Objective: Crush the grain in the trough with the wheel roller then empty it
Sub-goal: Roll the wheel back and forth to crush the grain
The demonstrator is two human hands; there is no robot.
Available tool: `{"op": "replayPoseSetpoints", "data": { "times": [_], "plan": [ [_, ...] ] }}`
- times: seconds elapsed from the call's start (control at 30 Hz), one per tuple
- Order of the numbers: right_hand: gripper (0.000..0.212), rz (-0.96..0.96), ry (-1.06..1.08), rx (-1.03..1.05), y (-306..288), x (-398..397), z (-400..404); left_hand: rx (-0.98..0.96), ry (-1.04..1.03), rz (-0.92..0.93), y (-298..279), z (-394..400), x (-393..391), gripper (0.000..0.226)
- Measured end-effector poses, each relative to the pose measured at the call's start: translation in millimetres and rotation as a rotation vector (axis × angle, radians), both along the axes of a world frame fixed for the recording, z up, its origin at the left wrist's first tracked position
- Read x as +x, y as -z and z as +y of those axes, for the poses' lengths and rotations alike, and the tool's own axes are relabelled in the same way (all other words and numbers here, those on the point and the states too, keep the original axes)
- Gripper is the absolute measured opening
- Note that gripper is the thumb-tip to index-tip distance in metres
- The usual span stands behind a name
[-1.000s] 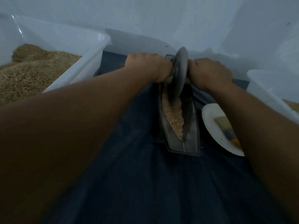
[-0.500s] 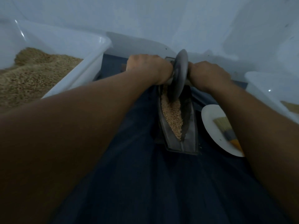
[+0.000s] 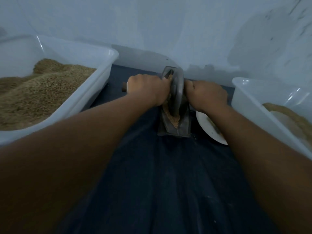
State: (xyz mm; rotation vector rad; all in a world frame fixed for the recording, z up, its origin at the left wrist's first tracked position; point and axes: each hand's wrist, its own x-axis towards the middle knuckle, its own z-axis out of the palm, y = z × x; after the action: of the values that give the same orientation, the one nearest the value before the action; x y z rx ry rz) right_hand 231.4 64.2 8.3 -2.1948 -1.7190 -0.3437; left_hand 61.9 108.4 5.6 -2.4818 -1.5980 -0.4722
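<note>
Both hands gripped the axle of the wheel roller (image 3: pixel 177 92), one on each side of the metal disc. The left hand (image 3: pixel 148 89) had its fingers curled round the handle, whose wooden end (image 3: pixel 124 86) stuck out past the knuckles. The right hand (image 3: pixel 206 93) was wrapped the same way round the other end, which was hidden under it. The disc stood upright on its edge inside the trough (image 3: pixel 174 122), a narrow dark metal boat lying lengthwise on the dark blue cloth (image 3: pixel 168 183) that covered the surface. Grain (image 3: pixel 173 118) lay in the trough's groove around and in front of the wheel.

A white tub (image 3: pixel 94 92) heaped with grain stood to the left, and another white tub (image 3: pixel 249 105) to the right. A white plate (image 3: pixel 205 125) lay just beside the trough, partly under the right forearm.

No brand, label or writing could be read on any of these things.
</note>
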Motion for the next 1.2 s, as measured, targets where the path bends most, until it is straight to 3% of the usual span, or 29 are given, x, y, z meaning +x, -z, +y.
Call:
{"op": "replayPoseSetpoints", "data": {
  "times": [0.2, 0.57, 0.73, 0.93, 1.2],
  "plan": [
    [0.062, -0.087, -0.025, 0.052, -1, -7, -10, -0.042, -0.059, -0.041, 3, -8, -8, 0.045],
    [0.05, -0.022, 0.047, -0.012, 3, 9, 30, 0.075, 0.036, -0.038, 2, 30, 9, 0.037],
    [0.043, -0.133, -0.078, -0.108, -1, 27, 62, -0.018, -0.014, 0.032, -7, 63, 22, 0.045],
    [0.068, -0.125, -0.029, -0.208, -18, 27, 98, -0.228, -0.088, -0.051, -13, 86, 21, 0.063],
    [0.066, -0.06, 0.015, -0.215, -14, 19, 77, -0.159, -0.067, -0.012, -6, 70, 18, 0.054]
  ]
}}
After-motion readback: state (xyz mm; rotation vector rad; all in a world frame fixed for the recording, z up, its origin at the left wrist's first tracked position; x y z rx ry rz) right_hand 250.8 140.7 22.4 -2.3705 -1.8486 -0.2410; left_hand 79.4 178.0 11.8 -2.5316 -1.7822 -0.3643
